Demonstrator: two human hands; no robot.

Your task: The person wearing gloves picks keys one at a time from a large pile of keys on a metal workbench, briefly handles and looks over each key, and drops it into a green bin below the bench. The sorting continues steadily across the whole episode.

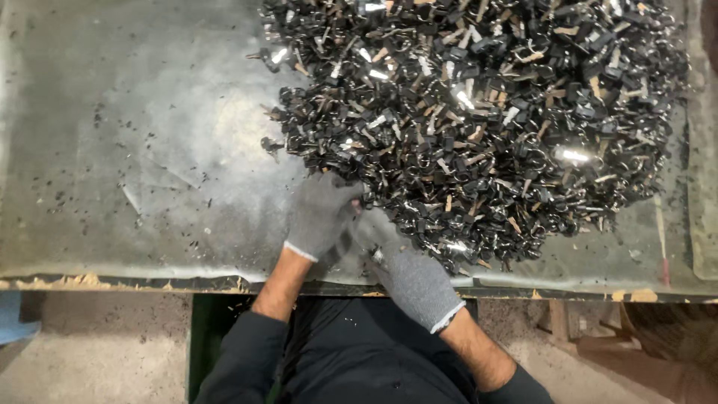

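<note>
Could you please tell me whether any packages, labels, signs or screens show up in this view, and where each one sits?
None are in view: only a heap of small black and silver metal parts on a grey sheet-covered table, with the gloved left hand and right hand at the heap's near edge.
</note>
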